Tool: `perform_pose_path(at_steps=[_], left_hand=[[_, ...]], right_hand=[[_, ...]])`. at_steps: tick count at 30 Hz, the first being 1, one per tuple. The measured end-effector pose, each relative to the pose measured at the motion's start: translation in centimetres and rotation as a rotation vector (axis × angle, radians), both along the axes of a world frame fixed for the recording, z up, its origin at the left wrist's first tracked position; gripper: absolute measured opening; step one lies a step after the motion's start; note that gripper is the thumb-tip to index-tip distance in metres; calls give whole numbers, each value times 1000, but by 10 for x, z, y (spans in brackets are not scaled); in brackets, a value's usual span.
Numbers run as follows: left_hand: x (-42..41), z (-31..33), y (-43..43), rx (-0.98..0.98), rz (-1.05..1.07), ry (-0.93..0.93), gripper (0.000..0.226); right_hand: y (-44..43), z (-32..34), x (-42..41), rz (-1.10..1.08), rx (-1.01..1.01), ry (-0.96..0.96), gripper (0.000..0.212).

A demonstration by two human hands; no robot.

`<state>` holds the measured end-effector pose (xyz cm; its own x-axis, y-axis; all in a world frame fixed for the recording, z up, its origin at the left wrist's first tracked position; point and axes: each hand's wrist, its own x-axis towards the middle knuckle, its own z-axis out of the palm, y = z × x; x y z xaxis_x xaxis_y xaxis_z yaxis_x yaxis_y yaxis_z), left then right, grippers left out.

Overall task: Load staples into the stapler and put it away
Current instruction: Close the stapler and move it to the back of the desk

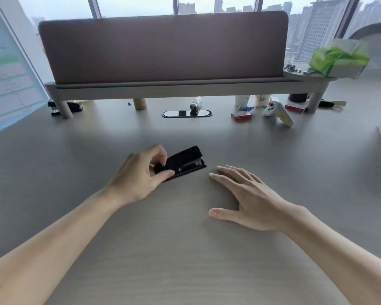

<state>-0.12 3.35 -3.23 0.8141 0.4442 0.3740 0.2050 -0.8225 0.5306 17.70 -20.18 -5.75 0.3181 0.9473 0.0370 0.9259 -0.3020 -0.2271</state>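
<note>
A black stapler (185, 162) lies on the grey desk (185, 249) in the middle of the view, its top slightly raised from the base. My left hand (141, 175) grips the stapler's near left end between thumb and fingers. My right hand (246, 199) rests flat on the desk just right of the stapler, fingers spread, holding nothing. A small red staple box (241, 116) sits farther back on the right.
A brown partition on a grey shelf (163, 89) spans the back. Under it lie another black stapler (66, 107), a small bottle (195, 103), paper cups (242, 100), a white and yellow controller (279, 113) and a cable port (187, 113). A green bag (339, 58) sits top right.
</note>
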Motion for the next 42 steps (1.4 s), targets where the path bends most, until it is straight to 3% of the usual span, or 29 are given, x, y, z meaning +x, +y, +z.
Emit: perform_pose_path(at_steps=[12,30,39,42], left_hand=[[104,-8,89,32,393,8,24],[162,-22,135,96,411,21,26],[158,-21,136,110,411,26,35],[144,-16,130,192,363,-50,39]], right_hand=[[52,-1,33,29,-15,11,94],[60,-3,43,57,-33,5,97],[61,-3,43,62,-48,1,98],[61,-2,44,61,-54,9,98]])
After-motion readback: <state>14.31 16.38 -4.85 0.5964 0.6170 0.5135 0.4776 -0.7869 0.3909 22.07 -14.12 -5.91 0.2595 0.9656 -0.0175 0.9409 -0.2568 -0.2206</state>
